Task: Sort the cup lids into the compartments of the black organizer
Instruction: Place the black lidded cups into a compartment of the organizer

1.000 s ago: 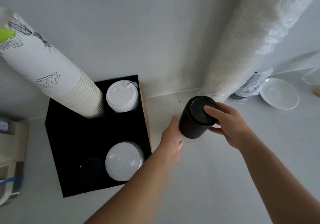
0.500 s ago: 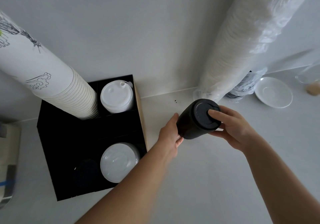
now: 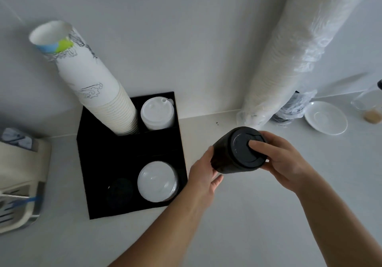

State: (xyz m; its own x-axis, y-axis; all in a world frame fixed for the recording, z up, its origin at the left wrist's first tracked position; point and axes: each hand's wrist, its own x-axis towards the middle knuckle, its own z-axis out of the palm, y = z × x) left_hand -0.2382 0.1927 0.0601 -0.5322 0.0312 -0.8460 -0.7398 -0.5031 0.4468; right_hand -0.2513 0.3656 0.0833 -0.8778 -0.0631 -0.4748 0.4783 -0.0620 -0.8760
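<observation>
the black lids form a short stack held off the bench, just right of the organizer. its long axis is tilted, top face turned up toward the camera and to the right, bottom end pointing down-left at the organizer. the right hand is closed on the top end, fingertips pressed on the top lid. the left hand cups the lower end, fingers loosely curled against it, and sits between stack and organizer, so it is the nearer one. the front-left compartment already holds dark lids, beside the clear lids; white lids and cups fill the back. the move likely runs left and down, past the clear lids, with the stack righted first.
</observation>
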